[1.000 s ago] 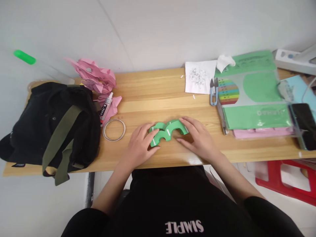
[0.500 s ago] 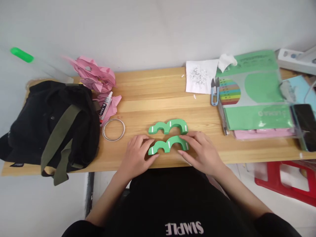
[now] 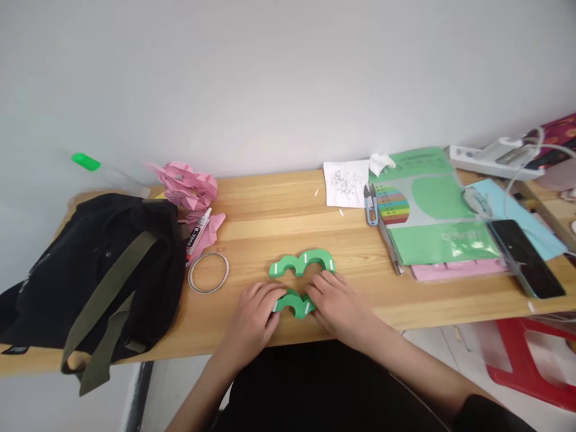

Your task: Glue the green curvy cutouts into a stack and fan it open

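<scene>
Two green wavy pieces with short white strips on them lie one behind the other near the table's front edge. The nearer green wavy piece [image 3: 293,300] is between my hands, its right arch mostly covered. My left hand [image 3: 255,318] pinches its left end with bent fingers and thumb. Wrapped over its right end is my right hand [image 3: 338,307], the fingertips partly hidden. Just behind them, the farther green wavy piece [image 3: 300,263] lies on the wooden table [image 3: 265,210], held by neither hand.
To the left are a black bag [image 3: 121,270], pink folded paper [image 3: 189,186], a glue tube [image 3: 198,231] and a tape roll [image 3: 208,272]. Thread snips [image 3: 371,205], a marked white paper [image 3: 344,183], a green packet [image 3: 432,207] and a phone [image 3: 526,258] lie right.
My right hand has closed over the right end of the nearer green piece, and my left fingers have closed on its left end. The view has tilted upward.
</scene>
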### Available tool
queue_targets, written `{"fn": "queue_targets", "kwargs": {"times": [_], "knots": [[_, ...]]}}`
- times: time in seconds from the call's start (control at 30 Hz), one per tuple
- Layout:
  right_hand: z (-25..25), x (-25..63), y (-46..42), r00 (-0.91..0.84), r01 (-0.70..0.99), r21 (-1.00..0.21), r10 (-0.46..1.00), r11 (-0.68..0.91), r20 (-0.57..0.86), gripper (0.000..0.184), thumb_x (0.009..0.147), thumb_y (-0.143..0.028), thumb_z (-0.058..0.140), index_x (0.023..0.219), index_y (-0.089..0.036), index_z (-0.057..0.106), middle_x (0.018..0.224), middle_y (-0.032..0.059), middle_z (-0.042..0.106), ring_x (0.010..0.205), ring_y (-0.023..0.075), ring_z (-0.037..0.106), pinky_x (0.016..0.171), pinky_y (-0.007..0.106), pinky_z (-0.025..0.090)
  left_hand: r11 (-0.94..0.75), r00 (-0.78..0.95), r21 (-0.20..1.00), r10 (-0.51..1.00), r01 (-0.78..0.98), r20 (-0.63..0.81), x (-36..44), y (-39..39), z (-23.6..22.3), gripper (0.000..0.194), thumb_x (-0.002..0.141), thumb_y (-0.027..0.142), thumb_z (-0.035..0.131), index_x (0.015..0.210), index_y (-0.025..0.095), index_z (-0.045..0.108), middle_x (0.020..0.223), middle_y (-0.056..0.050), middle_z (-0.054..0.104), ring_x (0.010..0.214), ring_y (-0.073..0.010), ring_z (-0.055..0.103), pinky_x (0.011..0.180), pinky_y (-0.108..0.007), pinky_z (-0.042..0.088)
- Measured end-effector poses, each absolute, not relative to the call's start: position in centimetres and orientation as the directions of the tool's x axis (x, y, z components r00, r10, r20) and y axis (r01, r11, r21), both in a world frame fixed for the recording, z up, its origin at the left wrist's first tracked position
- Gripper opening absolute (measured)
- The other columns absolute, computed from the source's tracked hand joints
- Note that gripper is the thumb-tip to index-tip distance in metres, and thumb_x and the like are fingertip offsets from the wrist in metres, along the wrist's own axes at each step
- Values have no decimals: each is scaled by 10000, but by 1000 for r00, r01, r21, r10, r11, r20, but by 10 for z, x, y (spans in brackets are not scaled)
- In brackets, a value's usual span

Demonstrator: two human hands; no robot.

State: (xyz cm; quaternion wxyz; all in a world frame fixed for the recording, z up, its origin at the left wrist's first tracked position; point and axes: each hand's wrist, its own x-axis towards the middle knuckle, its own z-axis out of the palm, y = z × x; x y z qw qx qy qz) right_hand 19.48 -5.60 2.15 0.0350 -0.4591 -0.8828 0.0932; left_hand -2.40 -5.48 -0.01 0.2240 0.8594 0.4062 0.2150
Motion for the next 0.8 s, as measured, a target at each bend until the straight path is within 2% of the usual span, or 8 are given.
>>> {"fn": "queue_targets", "kwargs": {"times": [0.07, 0.2, 0.37, 0.5, 0.6, 0.63, 0.7, 0.8], "knots": [[23, 194, -53, -584, 803, -204, 809, 561, -74, 98, 818, -111, 542, 805, -151, 631, 832, 84, 625, 832, 233, 553, 724, 358, 421, -559, 568, 570, 802, 603, 185, -24, -54, -1, 322, 855, 82, 475, 1145, 214, 522, 1055, -71, 653, 968, -242, 582, 840, -410, 482], [32, 196, -49, -584, 801, -290, 791, 523, -185, 101, 807, -120, 540, 858, -138, 625, 905, 96, 637, 887, 240, 564, 783, 370, 433, -525, 551, 622, 816, 581, 175, -24, -56, -1, 324, 839, 94, 490, 1130, 219, 557, 1030, -63, 668, 943, -237, 610, 834, -407, 503], [45, 205, -49, -564, 766, -523, 782, 375, -266, 204, 768, -109, 560, 964, -130, 611, 969, 102, 648, 949, 233, 571, 844, 369, 442, -329, 462, 779, 885, 534, 57, -21, -59, 10, 310, 861, 144, 494, 1148, 226, 578, 1099, -64, 661, 1016, -210, 629, 887, -368, 516], [46, 218, -43, -552, 619, -775, 774, 129, -312, 191, 755, -160, 600, 945, -168, 598, 887, 35, 645, 849, 179, 593, 774, 315, 459, -96, 343, 874, 936, 477, -84, -16, -54, 25, 277, 831, 240, 576, 1106, 221, 609, 1085, -60, 679, 981, -215, 643, 869, -371, 528], [41, 225, -37, -613, 346, -920, 698, -184, -370, 181, 773, -277, 636, 906, -170, 576, 844, 10, 627, 785, 148, 610, 717, 289, 482, 30, 296, 941, 945, 337, -137, -9, -42, 37, 325, 805, 314, 622, 1109, 198, 611, 1081, -72, 687, 938, -210, 655, 815, -352, 547], [38, 226, -35, -653, 236, -918, 649, -317, -392, 221, 777, -320, 649, 913, -166, 568, 872, 18, 637, 796, 149, 628, 716, 292, 497, 58, 286, 958, 948, 281, -142, -6, -37, 41, 338, 797, 338, 634, 1102, 192, 613, 1085, -76, 689, 944, -212, 656, 810, -348, 549], [34, 228, -34, -720, 64, -835, 554, -547, -418, 319, 761, -382, 688, 949, -160, 556, 936, 46, 662, 826, 164, 663, 721, 310, 525, 88, 297, 977, 944, 193, -143, -2, -28, 46, 344, 805, 367, 622, 1095, 183, 617, 1078, -79, 697, 952, -210, 660, 824, -350, 549], [30, 234, -34, -729, -68, -741, 540, -668, -420, 428, 708, -425, 753, 984, -160, 560, 916, 58, 689, 775, 168, 686, 689, 317, 544, 48, 313, 982, 944, 183, -104, 0, -16, 48, 338, 842, 387, 571, 1101, 177, 624, 1059, -78, 702, 953, -204, 662, 847, -359, 542]]}}
